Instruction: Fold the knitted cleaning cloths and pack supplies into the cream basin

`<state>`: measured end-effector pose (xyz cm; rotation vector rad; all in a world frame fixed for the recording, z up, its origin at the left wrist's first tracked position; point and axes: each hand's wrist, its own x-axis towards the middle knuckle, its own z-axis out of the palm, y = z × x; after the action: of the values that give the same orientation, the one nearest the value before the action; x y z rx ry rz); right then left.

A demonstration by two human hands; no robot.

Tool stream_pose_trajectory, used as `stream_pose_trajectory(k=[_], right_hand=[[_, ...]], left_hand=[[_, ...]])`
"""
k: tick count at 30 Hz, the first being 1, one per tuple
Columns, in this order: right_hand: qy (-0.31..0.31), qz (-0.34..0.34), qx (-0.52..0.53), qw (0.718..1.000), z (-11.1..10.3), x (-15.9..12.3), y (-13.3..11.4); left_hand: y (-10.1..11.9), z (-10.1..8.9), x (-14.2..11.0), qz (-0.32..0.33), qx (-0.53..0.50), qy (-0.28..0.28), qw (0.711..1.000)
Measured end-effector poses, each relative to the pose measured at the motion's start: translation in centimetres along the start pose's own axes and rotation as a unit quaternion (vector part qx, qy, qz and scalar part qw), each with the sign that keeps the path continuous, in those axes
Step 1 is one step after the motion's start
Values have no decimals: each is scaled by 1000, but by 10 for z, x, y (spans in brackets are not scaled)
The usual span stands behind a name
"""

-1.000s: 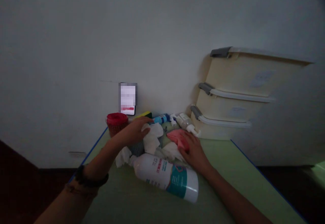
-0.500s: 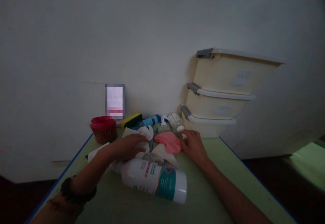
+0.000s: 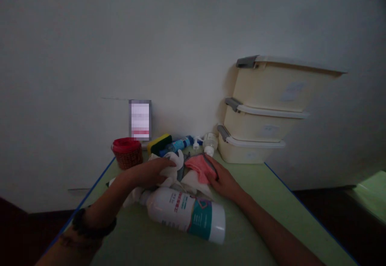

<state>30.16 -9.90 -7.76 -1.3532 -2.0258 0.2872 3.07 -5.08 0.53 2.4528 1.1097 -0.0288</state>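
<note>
Touching pink cloth (image 3: 197, 166) with my right hand (image 3: 225, 179), thumb and fingers apart around its right side; whether they pinch, I can't tell. My left hand (image 3: 150, 172) at crumpled white bundle (image 3: 171, 172), fingertips partly hidden, grip unclear. Both things toward far edge of desk (image 3: 262, 181), between blue side edges; large white bottle (image 3: 187, 213) lies nearer me. Cloth looks light, floppy, not fragile; bunched middle probably better hold than loose corner.

white bottle (image 3: 187, 213): red and white print was too blurred to read
stacked bins (image 3: 265, 125): label writing was illegible
screen (image 3: 140, 119): was pixelated, unreadable
</note>
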Motion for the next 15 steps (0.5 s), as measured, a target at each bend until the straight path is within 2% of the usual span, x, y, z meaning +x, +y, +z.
stream_pose_trajectory(k=[5, 9, 15], right_hand=[[-49, -38, 24, 998, -3, -1, -1], [-82, -41, 49, 995, -5, -2, -2], [-28, -33, 52, 998, -3, -1, -15]], left_hand=[[-2, -8, 0, 13, -6, 31, 999], [-3, -27, -12, 2, -31, 98, 995], [-1, -53, -36, -37, -96, 209, 972]])
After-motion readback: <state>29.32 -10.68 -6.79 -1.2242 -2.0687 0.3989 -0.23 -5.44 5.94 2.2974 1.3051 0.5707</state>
